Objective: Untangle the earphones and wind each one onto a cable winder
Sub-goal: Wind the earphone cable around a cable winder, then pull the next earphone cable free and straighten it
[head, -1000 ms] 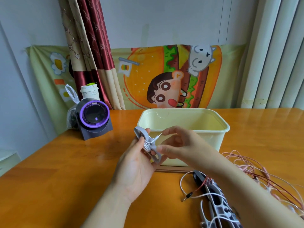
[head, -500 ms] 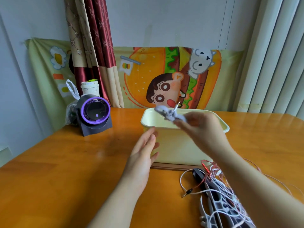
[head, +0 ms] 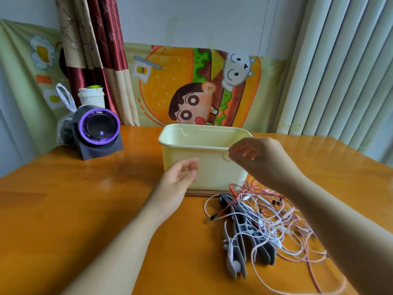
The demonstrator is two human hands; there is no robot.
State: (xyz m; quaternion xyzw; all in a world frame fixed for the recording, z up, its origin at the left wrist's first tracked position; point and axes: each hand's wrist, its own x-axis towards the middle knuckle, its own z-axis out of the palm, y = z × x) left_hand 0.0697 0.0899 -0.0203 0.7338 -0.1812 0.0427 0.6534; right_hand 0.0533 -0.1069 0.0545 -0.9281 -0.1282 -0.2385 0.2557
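A tangle of white and pink earphone cables [head: 274, 211] lies on the table at the right, spread over several grey and black cable winders [head: 240, 235]. A jack plug [head: 209, 219] pokes out at the tangle's left edge. My right hand [head: 255, 156] hovers at the near right rim of the pale yellow bin [head: 191, 158], fingers loosely curled, holding nothing. My left hand [head: 180, 175] hangs relaxed in front of the bin's near wall, also holding nothing. The wound winder is out of sight.
A purple-ringed black desk fan [head: 98, 133] stands at the back left, with a paper cup [head: 91, 97] and a plastic bag [head: 63, 124] behind it. The bin sits on a thin brown board. Curtains and a cartoon cloth line the wall.
My right hand carried the wound winder over the bin and now holds nothing; the winder is no longer visible. My left hand let go of it earlier and stays in front of the bin.
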